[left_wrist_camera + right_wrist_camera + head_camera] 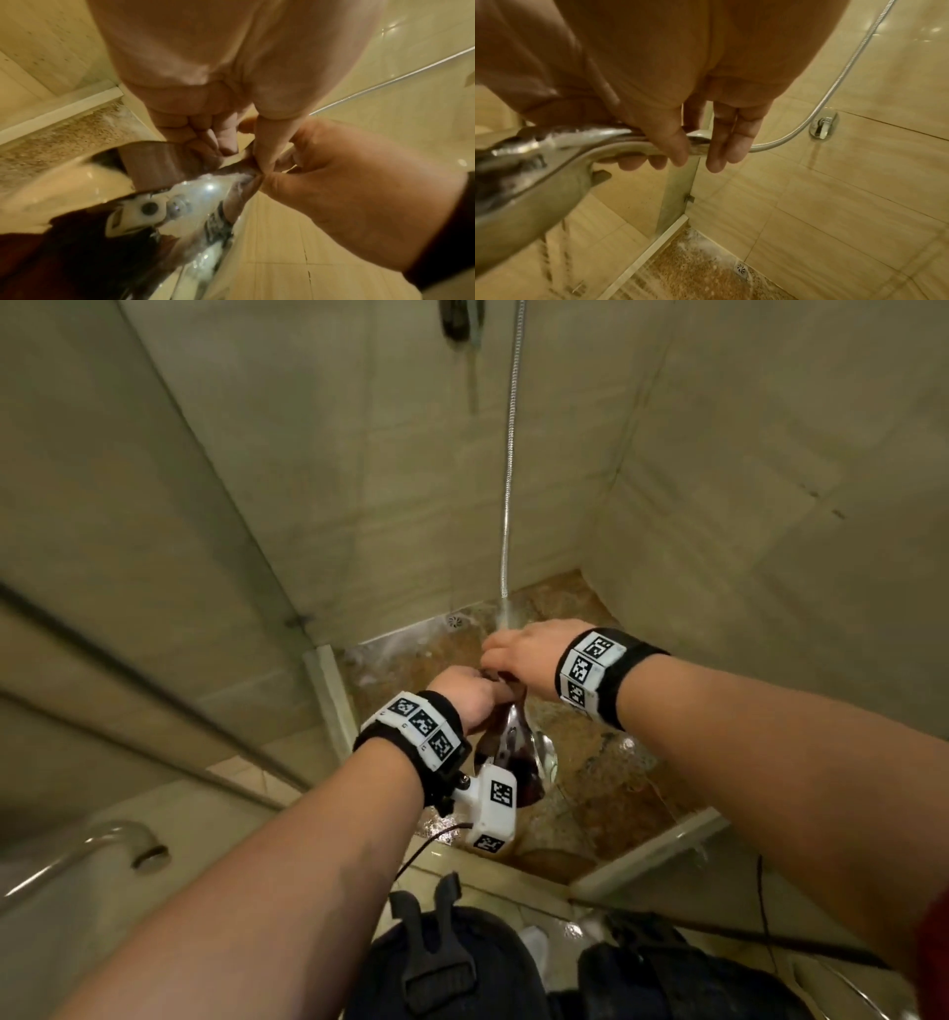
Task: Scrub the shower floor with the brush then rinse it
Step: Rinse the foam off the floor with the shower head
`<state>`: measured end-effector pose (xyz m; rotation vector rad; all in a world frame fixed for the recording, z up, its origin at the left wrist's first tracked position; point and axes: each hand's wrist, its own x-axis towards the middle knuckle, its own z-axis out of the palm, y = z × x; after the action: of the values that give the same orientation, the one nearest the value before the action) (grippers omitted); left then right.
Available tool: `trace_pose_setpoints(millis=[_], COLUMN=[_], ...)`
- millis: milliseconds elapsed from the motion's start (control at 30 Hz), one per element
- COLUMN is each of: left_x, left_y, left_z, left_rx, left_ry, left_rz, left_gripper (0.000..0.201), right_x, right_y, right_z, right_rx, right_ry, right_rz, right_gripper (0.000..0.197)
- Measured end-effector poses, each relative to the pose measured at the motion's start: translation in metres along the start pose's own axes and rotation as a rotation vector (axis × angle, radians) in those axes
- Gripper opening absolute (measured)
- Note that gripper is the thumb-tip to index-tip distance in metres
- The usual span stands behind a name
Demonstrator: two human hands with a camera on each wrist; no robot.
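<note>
Both hands, the left hand (470, 695) and right hand (529, 654), clamp the running shower head (552, 146), rinsing suds off the shower floor (695, 261); scrubbing looks done.

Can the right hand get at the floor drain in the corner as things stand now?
Probably not at once. The right hand is holding the shower head handle, well above the floor drain. Nothing lies between them, so it could after handing over the shower head.

Tiled walls (770, 480) L/R, hose (508, 480) ahead; wet floor (606, 762) open below
</note>
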<state>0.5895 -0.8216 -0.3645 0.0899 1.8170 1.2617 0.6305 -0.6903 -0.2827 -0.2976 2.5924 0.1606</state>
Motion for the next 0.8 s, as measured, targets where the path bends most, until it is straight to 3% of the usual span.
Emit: trace_pose_setpoints(millis=[100, 300, 400, 533, 633, 733, 800], left_x=[-0.005, -0.004, -0.002, 0.000, 0.002, -0.001, -0.004], left_y=[-0.007, -0.021, -0.027, -0.039, -0.055, -0.072, -0.078], left_z=[-0.007, -0.019, -0.028, -0.048, -0.062, -0.068, -0.067], left_rx=[0.020, 0.097, 0.036, -0.013, -0.199, -0.450, -0.552], left_ry=[0.006, 0.063, 0.171, 0.340, 0.428, 0.496, 0.460], left_rz=[-0.009, -0.016, -0.007, -0.107, -0.234, -0.360, -0.409], left_gripper=[0.020, 0.024, 0.030, 0.037, 0.046, 0.024, 0.031], right_x=[0.012, 0.029, 0.036, 0.043, 0.050, 0.055, 0.059], right_y=[-0.007, -0.012, -0.011, -0.005, -0.001, 0.003, 0.007], right_z=[0.007, 0.019, 0.024, 0.028, 0.031, 0.036, 0.041], right_rx=[-0.049, -0.071, -0.066, -0.039, -0.044, -0.039, -0.023], right_ry=[-0.026, -0.027, -0.001, 0.006, 0.012, 0.021, 0.028], right_rz=[-0.010, -0.035, -0.005, 0.037, 0.065, 0.091, 0.102], right_gripper=[0.036, 0.032, 0.029, 0.028, 0.027, 0.024, 0.023])
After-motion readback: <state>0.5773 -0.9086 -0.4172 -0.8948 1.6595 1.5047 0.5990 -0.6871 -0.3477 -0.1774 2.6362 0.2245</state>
